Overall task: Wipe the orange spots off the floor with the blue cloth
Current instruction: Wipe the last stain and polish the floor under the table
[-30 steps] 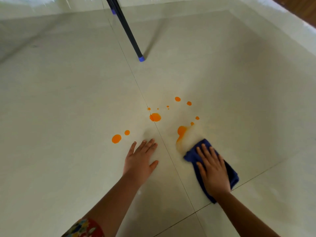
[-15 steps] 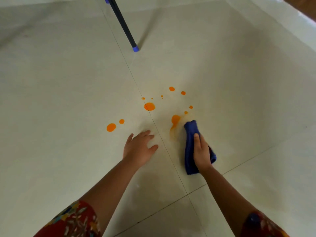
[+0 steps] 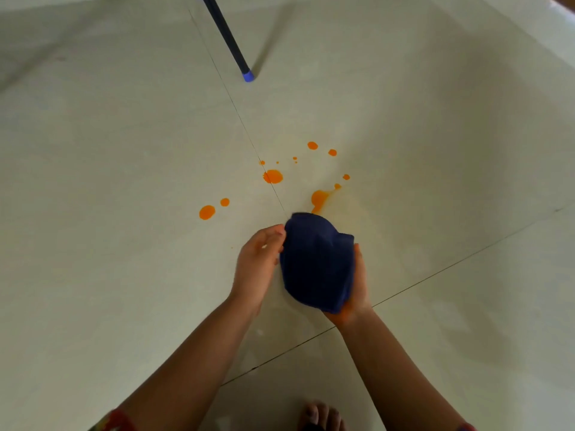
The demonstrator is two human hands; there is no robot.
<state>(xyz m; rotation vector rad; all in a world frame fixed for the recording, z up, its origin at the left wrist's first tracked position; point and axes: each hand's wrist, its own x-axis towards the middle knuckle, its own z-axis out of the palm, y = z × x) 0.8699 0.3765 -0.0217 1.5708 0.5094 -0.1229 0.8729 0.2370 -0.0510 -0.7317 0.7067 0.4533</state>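
cloth (image 3: 317, 262) mid-frame, bunched, off floor (image 3: 124, 150) | right hand (image 3: 357, 293) cups it, fingers hidden | left hand (image 3: 256, 269) fingers pinch its edge | spots (image 3: 273, 176) above

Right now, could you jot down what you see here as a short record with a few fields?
Place: pale tiled floor
Cloth: blue cloth, bunched, lifted off the floor
Left hand: pinching the cloth's left edge
Right hand: cupping the cloth from below
Spill: orange spots scattered beyond the cloth, one smeared
Other: dark pole with blue tip; bare toes at bottom edge
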